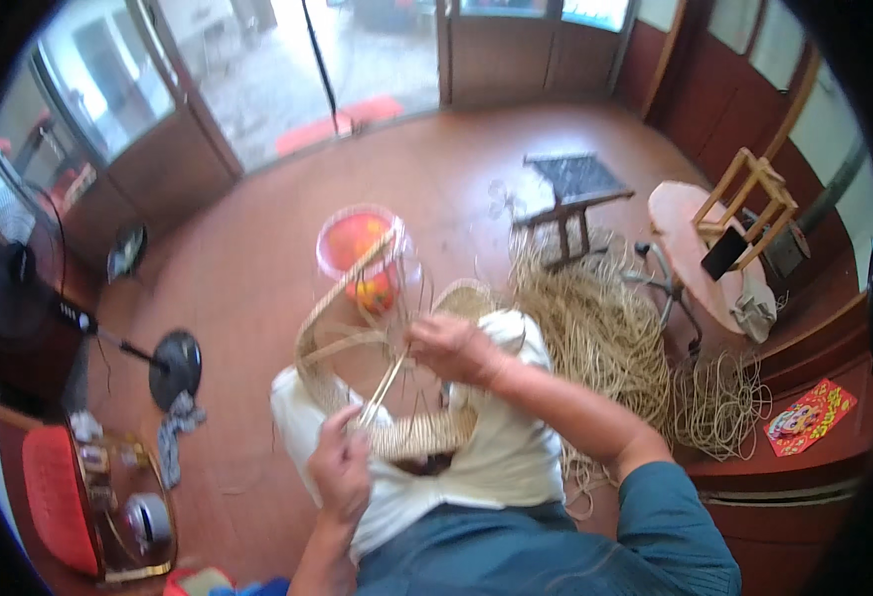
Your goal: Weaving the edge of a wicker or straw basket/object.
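Across my lap lies a partly woven straw piece [421,435], its bands curving round an open middle, with thin dark wires or strands sticking out. One long braided band [342,285] slants up toward the bucket. My right hand [453,348] is closed in a pinch above the piece, gripping pale straw cord [392,375]. Lower and to the left, my left hand [343,465] is closed at the other end of that cord, beside the woven edge. White cloth [496,447] covers my thighs beneath the work. Fine detail at the fingertips is blurred.
A pink-rimmed clear bucket [323,260] stands ahead. Loose straw cord [600,343] heaps at my right, near a black-topped stool [570,184] and an oval table [683,223]. At left are a standing fan [83,320] and a red-cushioned chair [57,497].
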